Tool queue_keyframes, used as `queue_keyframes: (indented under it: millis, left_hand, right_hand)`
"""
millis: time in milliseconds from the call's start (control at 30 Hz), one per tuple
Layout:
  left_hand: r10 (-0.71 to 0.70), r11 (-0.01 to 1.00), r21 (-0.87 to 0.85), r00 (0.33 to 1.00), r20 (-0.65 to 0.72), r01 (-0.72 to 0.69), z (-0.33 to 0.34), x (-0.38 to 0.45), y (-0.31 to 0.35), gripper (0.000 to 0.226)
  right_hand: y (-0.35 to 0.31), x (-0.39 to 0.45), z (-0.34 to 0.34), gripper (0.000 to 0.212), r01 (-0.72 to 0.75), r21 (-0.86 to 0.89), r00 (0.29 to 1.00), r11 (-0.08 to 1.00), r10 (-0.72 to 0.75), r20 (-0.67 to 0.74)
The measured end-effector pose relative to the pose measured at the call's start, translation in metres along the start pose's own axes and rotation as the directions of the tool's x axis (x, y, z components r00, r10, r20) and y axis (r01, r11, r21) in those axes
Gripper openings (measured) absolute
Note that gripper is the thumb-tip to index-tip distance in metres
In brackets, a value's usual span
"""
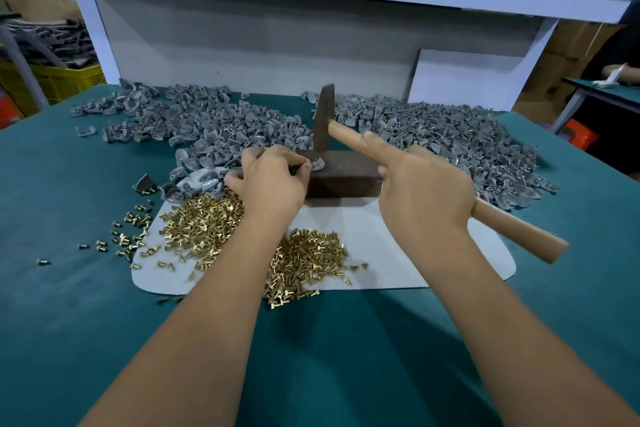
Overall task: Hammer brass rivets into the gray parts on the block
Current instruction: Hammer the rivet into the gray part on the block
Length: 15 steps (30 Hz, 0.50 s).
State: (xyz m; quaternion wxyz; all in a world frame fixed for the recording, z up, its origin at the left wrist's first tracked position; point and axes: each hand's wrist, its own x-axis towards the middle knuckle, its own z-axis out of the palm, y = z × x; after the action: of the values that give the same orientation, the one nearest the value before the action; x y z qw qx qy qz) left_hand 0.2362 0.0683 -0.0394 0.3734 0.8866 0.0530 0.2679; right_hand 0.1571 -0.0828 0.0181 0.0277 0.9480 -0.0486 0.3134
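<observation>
A dark metal block [346,172] sits mid-table. On its left top edge lies a gray part [318,165] with a brass rivet in it. My left hand [273,180] pinches that part at the block's left end. My right hand [422,191] grips the wooden handle of a hammer [323,121], index finger stretched along the handle. The hammer's dark head stands upright, its lower face down at the part. Brass rivets [207,222] lie heaped on a white sheet [398,253] in front of the block.
Large piles of gray parts [207,121] spread behind and to the right [467,146] of the block on the green table [329,340]. Loose rivets [128,236] scatter left of the sheet. A white shelf frame [97,28] stands at the back.
</observation>
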Motion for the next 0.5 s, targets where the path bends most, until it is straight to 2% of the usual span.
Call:
queue_keyframes:
  millis: [100, 233, 400, 433, 500]
  left_hand:
    - [0.028, 0.999, 0.031, 0.999, -0.039, -0.027, 0.001, -0.001, 0.0, 0.008]
    - [0.024, 0.995, 0.101, 0.999, 0.024, -0.026, 0.001, 0.002, 0.0, 0.007]
    - [0.01, 0.997, 0.075, 1.0, 0.002, -0.01, 0.0, 0.001, -0.001, 0.008]
    - [0.018, 0.998, 0.066, 1.0, -0.007, -0.017, 0.001, 0.001, -0.001, 0.008]
    - [0.02, 0.998, 0.055, 1.0, -0.002, -0.02, 0.001, 0.001, -0.002, 0.005]
  right_hand:
    - [0.001, -0.005, -0.002, 0.062, -0.035, 0.031, 0.994, 0.999, 0.038, -0.103]
    - [0.001, -0.016, 0.007, 0.061, 0.04, -0.023, 0.996, 0.999, -0.038, 0.083]
    - [0.001, -0.003, -0.001, 0.061, -0.034, 0.009, 0.997, 0.999, 0.034, -0.063]
    - [0.001, -0.005, 0.0, 0.061, -0.031, 0.013, 0.998, 0.999, 0.032, -0.058]
    - [-0.001, -0.011, 0.006, 0.061, 0.016, -0.004, 0.999, 1.0, -0.016, 0.052]
